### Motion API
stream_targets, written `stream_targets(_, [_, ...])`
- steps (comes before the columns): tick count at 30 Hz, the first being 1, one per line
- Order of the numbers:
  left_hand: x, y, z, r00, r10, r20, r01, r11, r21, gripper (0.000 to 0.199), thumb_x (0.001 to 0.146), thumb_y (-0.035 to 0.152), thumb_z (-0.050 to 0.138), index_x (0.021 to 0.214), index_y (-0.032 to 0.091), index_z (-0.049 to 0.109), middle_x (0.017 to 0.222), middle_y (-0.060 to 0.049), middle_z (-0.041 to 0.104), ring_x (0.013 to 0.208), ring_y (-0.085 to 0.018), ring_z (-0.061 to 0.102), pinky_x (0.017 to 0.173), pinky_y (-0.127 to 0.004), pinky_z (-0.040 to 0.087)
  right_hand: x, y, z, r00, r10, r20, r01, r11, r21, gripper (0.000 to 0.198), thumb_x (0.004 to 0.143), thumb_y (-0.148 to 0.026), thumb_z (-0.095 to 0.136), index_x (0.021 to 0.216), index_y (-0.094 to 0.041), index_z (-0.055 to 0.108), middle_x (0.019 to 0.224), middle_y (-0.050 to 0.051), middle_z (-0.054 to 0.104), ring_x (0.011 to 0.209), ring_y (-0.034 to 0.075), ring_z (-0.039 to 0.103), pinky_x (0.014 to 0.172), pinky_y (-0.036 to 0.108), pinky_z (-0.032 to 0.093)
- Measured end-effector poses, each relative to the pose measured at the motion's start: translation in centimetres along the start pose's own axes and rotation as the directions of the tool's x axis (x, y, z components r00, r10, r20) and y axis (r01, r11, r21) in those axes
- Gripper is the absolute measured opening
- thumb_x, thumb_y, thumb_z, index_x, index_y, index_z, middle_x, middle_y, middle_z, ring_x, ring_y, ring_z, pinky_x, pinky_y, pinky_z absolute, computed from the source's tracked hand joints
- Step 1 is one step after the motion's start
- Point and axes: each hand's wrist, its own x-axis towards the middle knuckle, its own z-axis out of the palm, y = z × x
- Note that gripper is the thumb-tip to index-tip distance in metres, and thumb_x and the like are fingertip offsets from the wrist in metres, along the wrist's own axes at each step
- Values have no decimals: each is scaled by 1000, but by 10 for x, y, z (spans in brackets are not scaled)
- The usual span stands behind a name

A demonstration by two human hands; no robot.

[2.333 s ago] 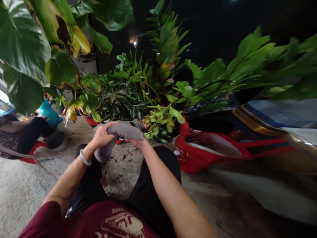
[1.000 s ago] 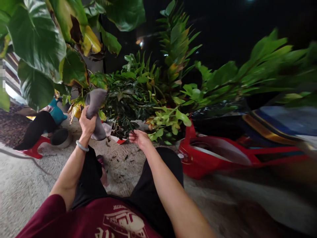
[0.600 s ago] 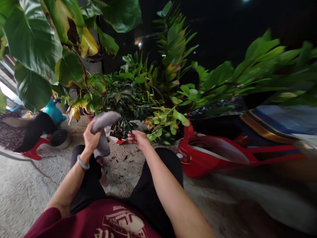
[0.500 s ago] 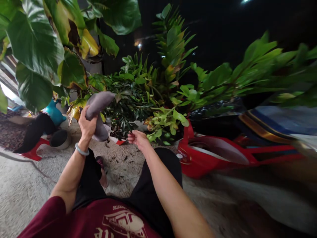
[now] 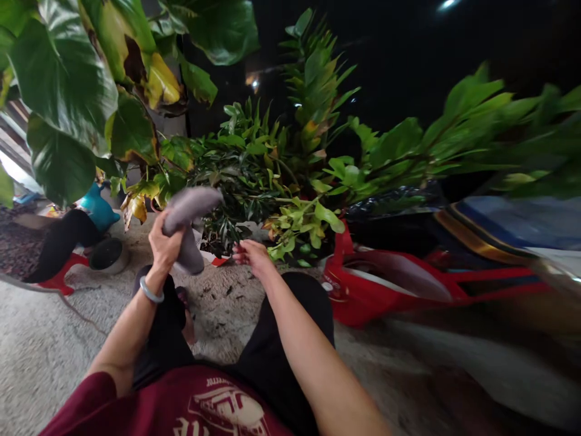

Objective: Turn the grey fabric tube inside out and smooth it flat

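Note:
My left hand point(image 5: 164, 242) is wrapped round a soft mauve-grey cloth point(image 5: 194, 206), bunched so that one end points right and another hangs below the fingers. The cloth is held in the air beside the dark-leaved potted plant point(image 5: 220, 227), and its upper end is slightly blurred. A little to the right, my right hand point(image 5: 253, 255) has its fingertips pinched together at the plant's lower right edge. They seem to hold a thin dark leaf tip, mostly hidden by the fingers. The plant's white and red pot point(image 5: 218, 260) shows partly beneath the leaves.
Large-leaved foliage point(image 5: 63, 79) hangs at upper left. Pale green sprigs point(image 5: 313, 230) lean out right of my hand. A red bag point(image 5: 381, 293) stands on the concrete floor point(image 5: 218, 309). At left, a seated person point(image 5: 63, 242) is near a dark bowl point(image 5: 110, 255).
My left hand and the cloth have moved slightly down and to the right. My right hand stays pinched at nearly the same spot by the plant.

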Motion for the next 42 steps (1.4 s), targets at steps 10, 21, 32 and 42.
stream_targets(10, [-28,-34,22,986,-74,147,64,995,75,40,68,12,71,107,21,69,95,-3,73,91,-27,70,90,-43,58,-2,-2,0,999,-18,-37,17,1000,-16,14,93,-16,58,80,-17,64,59,0,71,42,12,63,39,19,50])
stream_targets(21, [19,38,81,937,294,187,-297,955,-16,52,76,14,68,127,21,63,127,-8,68,121,-26,64,109,-40,49,-6,-3,2,1000,22,2,-22,999,-38,12,91,-16,61,79,-16,63,58,1,70,42,12,63,40,19,48])
stream_targets(32, [-25,3,30,881,274,386,-275,960,-53,49,71,12,69,119,21,69,119,-6,74,112,-25,70,103,-38,54,-1,0,-3,999,22,-44,-25,997,-76,11,89,-17,61,84,-16,71,57,2,70,43,14,63,41,21,49])
stream_targets(42, [-3,-21,40,969,124,212,-147,985,94,53,72,14,70,124,21,66,125,-7,72,118,-25,67,109,-41,51,-9,-5,1,1000,-9,-23,8,998,-59,11,92,-17,61,84,-15,69,59,0,70,41,10,62,38,17,48])
